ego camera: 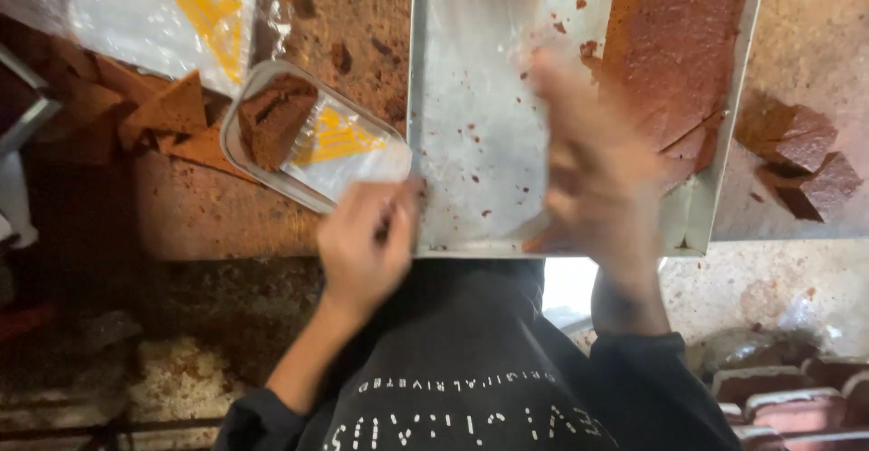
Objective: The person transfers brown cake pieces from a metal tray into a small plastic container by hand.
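Left hand point(362, 247) curls its grip on the plastic container point(312, 139) at 10 o'clock. Right hand point(593, 175), blurred, hovers over the metal tray point(471, 125); its grip cannot be told.

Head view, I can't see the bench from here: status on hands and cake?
Left hand at the packed tub, grip unclear. Right hand blurred over the tray. Cake slab at the tray's right; loose pieces beside it.

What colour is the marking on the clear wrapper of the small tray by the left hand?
Yellow-orange, on the wrapper of the small tray; head view.
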